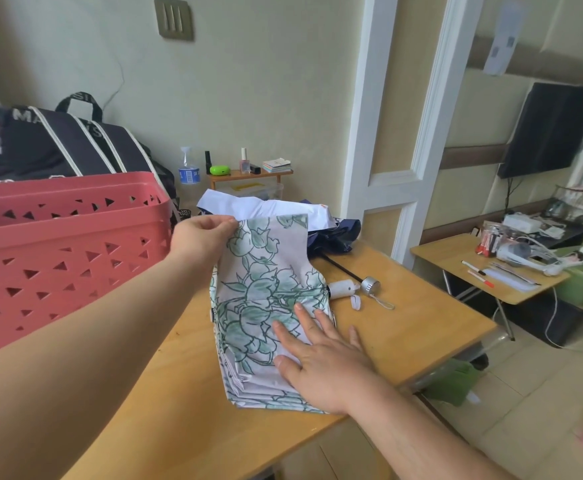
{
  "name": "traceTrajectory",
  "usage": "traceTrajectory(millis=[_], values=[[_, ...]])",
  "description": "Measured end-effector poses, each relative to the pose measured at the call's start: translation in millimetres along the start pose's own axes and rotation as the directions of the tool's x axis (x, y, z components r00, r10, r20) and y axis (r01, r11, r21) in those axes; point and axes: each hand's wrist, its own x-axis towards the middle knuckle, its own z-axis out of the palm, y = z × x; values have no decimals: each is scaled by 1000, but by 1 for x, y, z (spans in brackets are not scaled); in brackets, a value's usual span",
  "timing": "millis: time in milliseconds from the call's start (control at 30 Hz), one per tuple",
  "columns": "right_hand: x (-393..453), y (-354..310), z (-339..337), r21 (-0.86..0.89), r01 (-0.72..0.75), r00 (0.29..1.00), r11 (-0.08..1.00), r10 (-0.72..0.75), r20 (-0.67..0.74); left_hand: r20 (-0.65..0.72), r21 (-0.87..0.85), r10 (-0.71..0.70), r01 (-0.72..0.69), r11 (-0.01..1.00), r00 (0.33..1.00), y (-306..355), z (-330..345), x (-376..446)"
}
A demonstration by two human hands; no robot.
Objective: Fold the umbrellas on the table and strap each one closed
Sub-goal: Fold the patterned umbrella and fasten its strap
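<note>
A white umbrella with a green floral print (262,292) lies in flat pleats on the wooden table (421,313). My left hand (202,239) pinches the upper edge of one canopy panel and holds it up. Flat on the lower pleats lies my right hand (321,355), fingers straight, pressing them down. The umbrella's white handle (342,289) with a loose strap sticks out to the right. Behind it lie a white umbrella (269,211) and a dark blue umbrella (335,237), both unfolded, with a black shaft ending in a silver handle (369,285).
A pink plastic basket (58,244) stands at the table's left, a black bag (61,143) behind it. A small shelf (248,173) with bottles is at the back wall. A second desk (484,268) with clutter stands to the right.
</note>
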Motion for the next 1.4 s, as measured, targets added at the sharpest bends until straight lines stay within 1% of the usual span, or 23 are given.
traceTrajectory(millis=[100, 233, 300, 433, 533, 600, 667, 733, 767, 800, 867, 900, 933, 1033, 1067, 1100, 1200, 1267, 1300, 1333, 1400], values=[[1, 0, 1, 0, -3, 1000, 1000, 3, -6, 76, 43, -43, 40, 998, 996, -7, -3, -4], [1, 1, 1, 10, -7, 1000, 1000, 7, -4, -20, 43, 50, -50, 998, 999, -3, -7, -4], [1, 0, 1, 8, -7, 1000, 1000, 7, -1, 1, 54, 99, -99, 994, 995, -1, -2, -10], [2, 0, 2, 12, -4, 1000, 1000, 5, -8, 33, 105, 106, -109, 989, 994, -4, -5, -14], [-1, 2, 3, 37, 11, 999, 999, -9, -52, 57, 162, 92, -100, 982, 994, -11, -18, -14], [-4, 3, 3, 67, 35, 995, 997, -29, -93, 57, 143, 99, -106, 984, 993, -14, -23, -17], [-5, 4, 3, 125, 69, 986, 990, -49, -157, 53, 108, 105, -111, 988, 993, -13, -25, -23], [-4, 5, 4, 214, 113, 961, 970, -52, -272, 52, 83, 108, -112, 990, 993, -11, -24, -31], [-3, 6, 3, 283, 133, 939, 950, -29, -343, 54, 66, 110, -113, 991, 993, -11, -23, -35], [-4, 7, 1, 375, 147, 918, 915, 16, -397, 62, 43, 114, -116, 992, 992, -12, -22, -39], [-5, 10, -9, 570, 160, 881, 806, 145, -451, 91, 3, 121, -122, 993, 988, -13, -20, -51], [-4, 12, -16, 620, 159, 852, 769, 210, -479, 97, -10, 123, -122, 992, 988, -13, -20, -57], [-2, 13, -24, 634, 163, 815, 756, 259, -519, 100, -20, 125, -124, 992, 987, -13, -19, -64], [10, 15, -51, 601, 198, 700, 774, 317, -640, 103, -49, 146, -142, 989, 984, -15, -18, -83], [14, 14, -59, 572, 194, 679, 797, 312, -665, 109, -48, 160, -156, 987, 981, -17, -18, -89], [19, 13, -64, 527, 175, 675, 832, 288, -679, 121, -47, 178, -174, 984, 977, -19, -18, -95], [29, 14, -73, 313, 157, 672, 937, 131, -729, 158, -52, 219, -214, 976, 963, -28, -21, -113], [29, 18, -76, 169, 195, 632, 966, 8, -775, 188, -10, 272, -275, 961, 944, -39, -25, -122], [26, 23, -76, 112, 213, 607, 971, -42, -793, 208, 43, 317, -332, 942, 925, -47, -29, -126], [22, 28, -76, 57, 226, 583, 972, -89, -807, 236, 135, 377, -414, 900, 896, -56, -34, -129], [9, 38, -73, -64, 230, 537, 971, -182, -824, 322, 347, 486, -579, 738, 812, -70, -44, -132]])
